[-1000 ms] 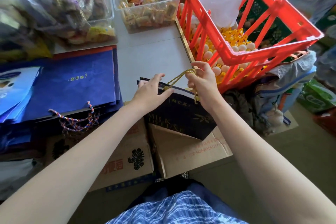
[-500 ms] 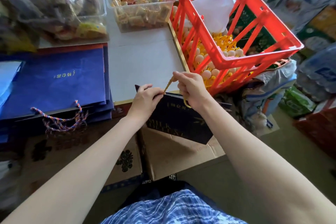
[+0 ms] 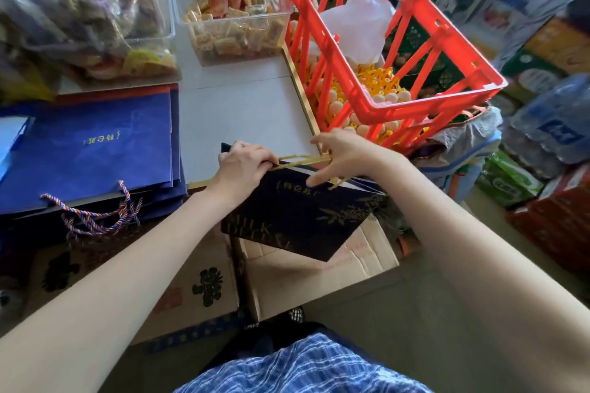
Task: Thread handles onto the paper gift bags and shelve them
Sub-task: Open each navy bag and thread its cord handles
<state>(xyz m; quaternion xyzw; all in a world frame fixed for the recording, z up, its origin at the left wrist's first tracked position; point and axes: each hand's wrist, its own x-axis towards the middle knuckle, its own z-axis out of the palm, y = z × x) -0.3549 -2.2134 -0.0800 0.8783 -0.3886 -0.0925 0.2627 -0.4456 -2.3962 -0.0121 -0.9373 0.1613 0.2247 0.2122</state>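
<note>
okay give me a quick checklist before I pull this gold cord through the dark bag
1. Left hand grips the dark bag at its top edge: ok.
2. Gold cord pinched by left hand: ok.
3. Right hand on the cord's other end: cannot tell.
4. Cord through the bag's hole: cannot tell, fingers hide it.
5. Bag supported: not ok, it overhangs the table edge.

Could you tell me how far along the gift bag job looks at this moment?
Done: blue bags stacked on the table, the top one showing a striped cord handle. In hand: the left hand grips the dark bag at its top edge while the right hand works the gold cord there. Left: finishing this handle, then shelving; no shelf is visible.
</note>
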